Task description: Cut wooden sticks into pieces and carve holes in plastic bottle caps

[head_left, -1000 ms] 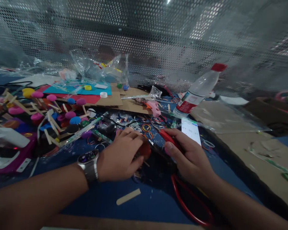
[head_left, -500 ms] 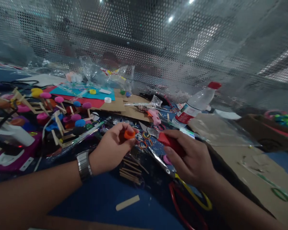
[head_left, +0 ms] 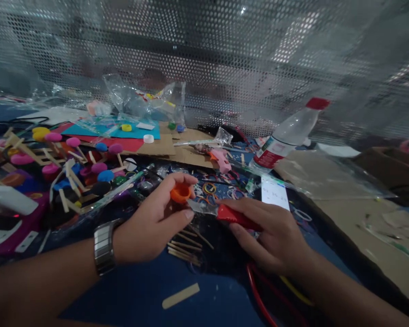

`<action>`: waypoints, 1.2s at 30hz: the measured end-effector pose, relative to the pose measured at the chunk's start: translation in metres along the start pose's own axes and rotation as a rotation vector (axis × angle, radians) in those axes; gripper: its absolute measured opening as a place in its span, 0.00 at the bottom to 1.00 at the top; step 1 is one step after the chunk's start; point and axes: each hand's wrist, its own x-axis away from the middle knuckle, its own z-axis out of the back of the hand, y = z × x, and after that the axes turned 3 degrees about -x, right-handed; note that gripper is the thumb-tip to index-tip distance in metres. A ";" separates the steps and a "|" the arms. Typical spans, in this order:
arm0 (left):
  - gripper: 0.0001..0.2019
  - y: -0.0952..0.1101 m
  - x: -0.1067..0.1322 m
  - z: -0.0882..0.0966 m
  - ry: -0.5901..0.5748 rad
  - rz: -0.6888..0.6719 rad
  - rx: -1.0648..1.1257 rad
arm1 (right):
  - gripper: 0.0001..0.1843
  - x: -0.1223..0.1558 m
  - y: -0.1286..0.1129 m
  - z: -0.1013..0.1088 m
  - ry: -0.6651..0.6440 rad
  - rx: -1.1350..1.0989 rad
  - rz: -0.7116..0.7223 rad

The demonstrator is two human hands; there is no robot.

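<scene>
My left hand (head_left: 157, 218) is closed around a small orange bottle cap (head_left: 180, 193), its hollow side tipped up toward me. In my right hand (head_left: 269, 231) is a knife with a red handle (head_left: 233, 215), gripped in the fingers. Its short blade (head_left: 202, 208) points left and its tip is at the lower edge of the cap; whether it cuts in, I cannot tell. Beneath my hands lie several thin wooden sticks (head_left: 184, 247), and coloured rubber bands (head_left: 209, 188) are scattered just beyond. Scissors with red and yellow handles (head_left: 259, 290) are partly covered by my right hand.
A clear bottle with a red cap (head_left: 286, 134) leans at the back right. Left stands a heap of stick-and-cap pieces (head_left: 71, 168) beside a purple device (head_left: 23, 227). A pink glue gun (head_left: 221, 160) lies behind my hands, and a flat craft stick (head_left: 180, 296) in front.
My right hand has moved the knife left and down, bringing its blade to the orange cap. The left hand has turned the cap so its hollow shows more. The view has shifted slightly.
</scene>
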 end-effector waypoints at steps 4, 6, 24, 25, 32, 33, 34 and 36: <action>0.18 0.000 0.000 -0.002 -0.028 0.003 -0.004 | 0.16 -0.002 -0.005 0.002 0.008 -0.002 0.023; 0.16 0.000 0.000 -0.003 -0.031 0.001 -0.018 | 0.17 -0.002 -0.007 0.003 0.016 0.011 0.027; 0.15 -0.006 0.003 -0.007 0.034 -0.071 -0.288 | 0.17 0.005 -0.010 0.000 -0.014 0.145 0.026; 0.15 -0.005 0.003 -0.007 0.030 -0.070 -0.290 | 0.17 0.006 -0.010 0.000 -0.019 0.148 0.028; 0.13 -0.004 0.004 -0.008 0.011 -0.098 -0.320 | 0.17 0.005 -0.011 0.000 -0.031 0.176 0.053; 0.13 -0.005 0.004 -0.007 0.012 -0.100 -0.325 | 0.17 0.005 -0.011 0.000 -0.034 0.177 0.052; 0.14 -0.005 0.004 -0.007 0.014 -0.100 -0.327 | 0.17 0.005 -0.010 0.000 -0.033 0.177 0.049; 0.15 -0.005 0.002 -0.007 0.013 -0.097 -0.329 | 0.17 0.006 -0.009 0.000 -0.025 0.179 0.040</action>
